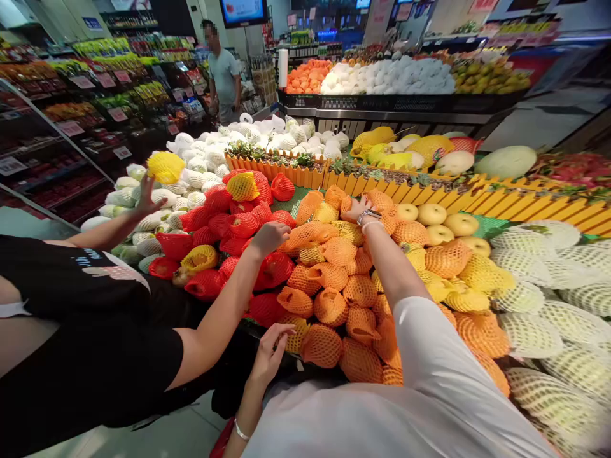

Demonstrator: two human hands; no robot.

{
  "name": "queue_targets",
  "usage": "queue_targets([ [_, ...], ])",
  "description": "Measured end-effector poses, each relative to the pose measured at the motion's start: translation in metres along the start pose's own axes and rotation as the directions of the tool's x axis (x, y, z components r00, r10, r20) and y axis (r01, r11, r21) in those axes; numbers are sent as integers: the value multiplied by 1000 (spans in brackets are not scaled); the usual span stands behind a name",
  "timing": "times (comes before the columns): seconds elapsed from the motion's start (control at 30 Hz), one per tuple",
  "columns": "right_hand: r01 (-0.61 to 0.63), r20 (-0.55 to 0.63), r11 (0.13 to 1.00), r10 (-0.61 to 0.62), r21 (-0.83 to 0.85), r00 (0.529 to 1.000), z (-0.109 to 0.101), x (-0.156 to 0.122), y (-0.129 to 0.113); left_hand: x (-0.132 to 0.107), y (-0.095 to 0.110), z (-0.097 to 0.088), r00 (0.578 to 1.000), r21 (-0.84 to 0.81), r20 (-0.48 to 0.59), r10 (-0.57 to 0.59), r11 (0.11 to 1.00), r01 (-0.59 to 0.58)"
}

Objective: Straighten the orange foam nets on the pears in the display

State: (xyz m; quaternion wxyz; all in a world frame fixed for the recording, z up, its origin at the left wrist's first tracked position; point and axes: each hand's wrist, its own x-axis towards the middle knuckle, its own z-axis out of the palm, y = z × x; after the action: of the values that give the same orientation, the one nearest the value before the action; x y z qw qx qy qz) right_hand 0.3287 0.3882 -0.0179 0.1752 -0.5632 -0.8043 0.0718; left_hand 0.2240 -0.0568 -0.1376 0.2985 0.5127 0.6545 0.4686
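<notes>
The right hand (358, 208) reaches to the back of the orange-netted fruit (330, 306), its fingers bent down among it; whether they grip one, I cannot tell. The left hand (273, 350) is near the body, just beside the front fruit, with fingers loosely curled and nothing seen in them.

The nets probably cushion the fruit, letting it lie heaped without bruising, and their colours seem to help tell the piles apart. Left of the right hand is the red-netted fruit (273, 270); farther left, the white-netted fruit (195, 164). Beyond the right hand, a low fence (353, 184) likely keeps the heap from rolling back.

Counted: five bare pears (461, 224) lie right of the right hand, and two yellow nets (242, 186) stand out among the red. The orange, red and white fruit overlap too much for a sure count. A neighbour's two hands also show: one (270, 238) over the red fruit, the other (147, 196) by one yellow bundle (165, 167), its grip unclear.
</notes>
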Motion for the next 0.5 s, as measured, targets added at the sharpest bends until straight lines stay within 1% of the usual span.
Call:
queue_targets([
  [0.03,-4,-39,1000,4,1,999,-4,0,-5,2,3,-2,1000,-7,25,14,1000,-14],
  [0.07,21,-74,1000,-20,8,997,-8,-2,-10,5,6,-3,998,-8,53,33,999,-32],
  [0.1,97,-84,995,-94,26,992,-10,-6,-17,7,10,-3,995,-5,90,50,999,-50],
  [0.13,225,-56,973,-222,59,973,-10,-13,-24,10,14,-3,989,0,128,69,998,-69],
  [0.17,375,11,921,-378,108,926,-8,-23,-31,12,18,-2,983,-1,160,87,996,-88],
  [0.2,512,99,843,-531,167,842,-4,-34,-39,14,22,-1,976,-4,192,101,995,-102],
  [0.23,613,177,760,-648,216,741,2,-47,-46,15,26,0,969,-7,219,111,994,-112],
  [0.27,670,230,703,-711,239,664,8,-60,-53,16,29,1,965,-10,234,117,993,-118],
  [0.3,696,255,682,-730,225,634,15,-72,-59,16,33,3,960,-10,252,120,993,-122],
  [0.33,706,248,682,-729,190,638,20,-82,-64,15,36,4,954,-12,271,126,992,-128],
  [0.4,696,193,709,-703,116,684,26,-98,-68,13,41,5,947,-16,292,134,991,-135],
  [0.47,667,108,739,-674,96,731,21,-107,-65,10,44,6,950,-17,281,139,990,-140],
  [0.5,658,41,746,-664,105,746,15,-110,-61,9,43,6,951,-22,278,138,990,-138],
])
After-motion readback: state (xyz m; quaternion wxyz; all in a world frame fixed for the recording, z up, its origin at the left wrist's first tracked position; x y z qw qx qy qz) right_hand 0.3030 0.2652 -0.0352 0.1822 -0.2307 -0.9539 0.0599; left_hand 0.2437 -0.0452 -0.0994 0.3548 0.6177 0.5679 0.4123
